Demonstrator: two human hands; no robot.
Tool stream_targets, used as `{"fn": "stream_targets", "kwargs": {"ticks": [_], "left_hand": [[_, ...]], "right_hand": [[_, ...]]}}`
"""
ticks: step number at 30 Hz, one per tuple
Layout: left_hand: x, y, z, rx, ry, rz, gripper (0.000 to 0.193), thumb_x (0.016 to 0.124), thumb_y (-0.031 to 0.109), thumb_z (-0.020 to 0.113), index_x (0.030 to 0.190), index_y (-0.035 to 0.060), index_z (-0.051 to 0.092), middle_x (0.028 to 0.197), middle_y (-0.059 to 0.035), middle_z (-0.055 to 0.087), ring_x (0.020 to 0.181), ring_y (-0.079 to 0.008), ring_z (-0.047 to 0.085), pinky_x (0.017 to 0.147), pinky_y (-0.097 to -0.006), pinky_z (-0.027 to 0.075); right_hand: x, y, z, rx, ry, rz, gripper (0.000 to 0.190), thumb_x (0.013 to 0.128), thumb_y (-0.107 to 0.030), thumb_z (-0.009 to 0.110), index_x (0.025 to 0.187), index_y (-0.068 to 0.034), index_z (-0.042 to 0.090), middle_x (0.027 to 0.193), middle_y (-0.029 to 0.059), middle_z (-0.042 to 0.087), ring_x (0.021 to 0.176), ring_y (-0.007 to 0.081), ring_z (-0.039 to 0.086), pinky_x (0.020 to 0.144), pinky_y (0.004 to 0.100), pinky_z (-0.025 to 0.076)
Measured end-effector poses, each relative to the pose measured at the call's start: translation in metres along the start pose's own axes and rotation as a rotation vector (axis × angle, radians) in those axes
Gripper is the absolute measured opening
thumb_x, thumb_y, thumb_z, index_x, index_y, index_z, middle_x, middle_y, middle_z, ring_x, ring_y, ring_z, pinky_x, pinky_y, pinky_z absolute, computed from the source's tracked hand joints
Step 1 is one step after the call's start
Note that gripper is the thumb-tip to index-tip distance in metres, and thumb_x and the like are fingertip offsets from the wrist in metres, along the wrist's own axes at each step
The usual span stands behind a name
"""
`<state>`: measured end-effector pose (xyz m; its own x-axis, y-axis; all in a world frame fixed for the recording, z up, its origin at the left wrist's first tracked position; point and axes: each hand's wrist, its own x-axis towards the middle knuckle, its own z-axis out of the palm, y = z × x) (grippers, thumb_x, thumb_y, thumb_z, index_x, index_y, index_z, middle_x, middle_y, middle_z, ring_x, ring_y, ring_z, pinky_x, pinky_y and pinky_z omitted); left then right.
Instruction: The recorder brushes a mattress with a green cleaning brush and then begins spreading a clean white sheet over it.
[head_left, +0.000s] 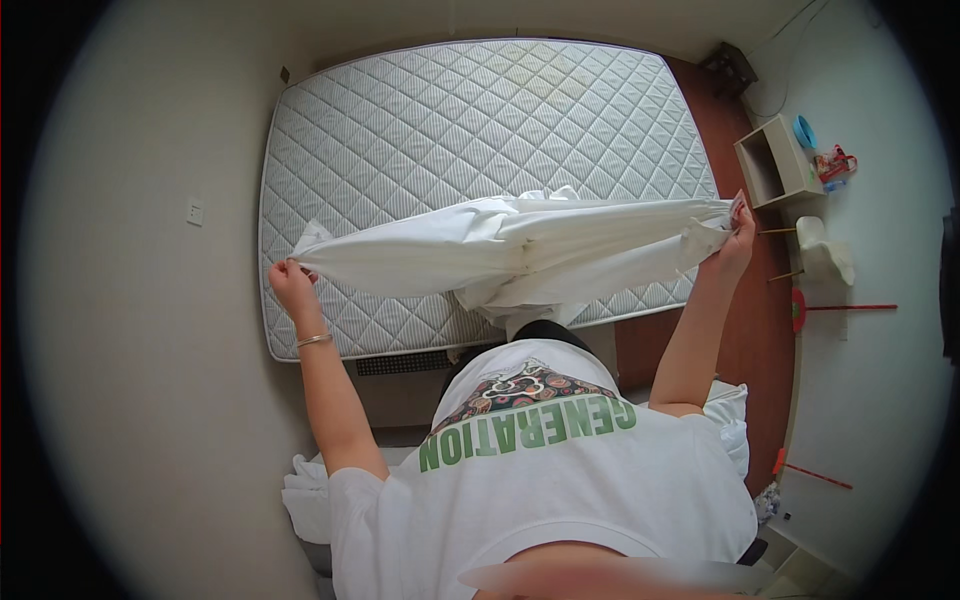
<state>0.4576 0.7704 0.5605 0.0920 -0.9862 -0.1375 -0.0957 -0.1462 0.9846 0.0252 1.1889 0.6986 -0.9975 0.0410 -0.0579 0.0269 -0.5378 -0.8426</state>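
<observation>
A white bed sheet (420, 251) is stretched between my two hands across the near part of a quilted, striped mattress (480, 120). My left hand (294, 283) grips one end of the cloth above the mattress's left side. At the other end, my right hand (735, 240) holds a bunched corner beyond the mattress's right edge, with a small red-marked patch by the fingers. The middle of the sheet sags in folds and bears a few dark spots. Some of it hangs down against the front edge, close to my legs.
Along the right wall stand a small open cabinet (780, 161) with a blue basin (805, 131) and a red bag (834, 163), and a white chair (823, 250). A red-handled tool (844, 307) is near them. A dark stool (727, 69) occupies the far right corner. White bedding (307, 499) lies behind me.
</observation>
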Motion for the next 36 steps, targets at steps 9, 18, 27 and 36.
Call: {"fn": "stream_targets", "kwargs": {"ticks": [9, 18, 27, 36], "left_hand": [[0.082, -0.046, -0.176, -0.376, 0.427, -0.117, 0.010, 0.085, 0.004, 0.047, 0.091, -0.0014, 0.053, 0.087, -0.0107, 0.058, 0.071, -0.0166, 0.059, 0.054, -0.0258, 0.051], [-0.073, -0.175, -0.087, 0.958, -0.552, -0.168, 0.062, 0.084, 0.047, 0.060, 0.121, -0.0022, 0.052, 0.106, -0.0199, 0.063, 0.097, -0.0311, 0.063, 0.080, -0.0397, 0.050], [-0.199, -0.094, 0.176, 0.383, -1.053, -0.604, 0.053, 0.088, 0.052, 0.055, 0.095, 0.0002, 0.062, 0.080, -0.0104, 0.065, 0.059, -0.0149, 0.063, 0.046, -0.0271, 0.042], [-0.213, -0.060, 0.230, -0.024, -1.222, 0.079, 0.015, 0.089, 0.014, 0.049, 0.081, 0.0006, 0.051, 0.066, -0.0059, 0.049, 0.058, -0.0129, 0.044, 0.055, -0.0309, 0.039]], "right_hand": [[-0.020, -0.111, 0.017, 0.069, 0.225, -0.421, 0.035, 0.096, -0.038, 0.046, 0.107, -0.006, 0.057, 0.097, 0.0070, 0.059, 0.086, 0.0213, 0.060, 0.076, 0.0350, 0.051], [-0.081, 0.010, -0.003, -0.040, -0.599, 0.471, 0.015, 0.099, -0.024, 0.043, 0.089, -0.013, 0.046, 0.056, -0.0004, 0.034, 0.043, 0.0080, 0.025, 0.041, 0.0244, 0.022], [-0.187, 0.047, 0.032, -0.424, -1.358, 0.993, 0.015, 0.096, -0.023, 0.051, 0.091, -0.009, 0.049, 0.074, -0.0069, 0.045, 0.059, 0.0011, 0.036, 0.051, 0.0197, 0.031], [-0.129, 0.088, -0.004, -0.662, -0.655, 0.824, 0.041, 0.095, -0.039, 0.052, 0.125, -0.011, 0.046, 0.075, -0.0007, 0.049, 0.049, 0.0058, 0.040, 0.046, 0.0201, 0.034]]}}
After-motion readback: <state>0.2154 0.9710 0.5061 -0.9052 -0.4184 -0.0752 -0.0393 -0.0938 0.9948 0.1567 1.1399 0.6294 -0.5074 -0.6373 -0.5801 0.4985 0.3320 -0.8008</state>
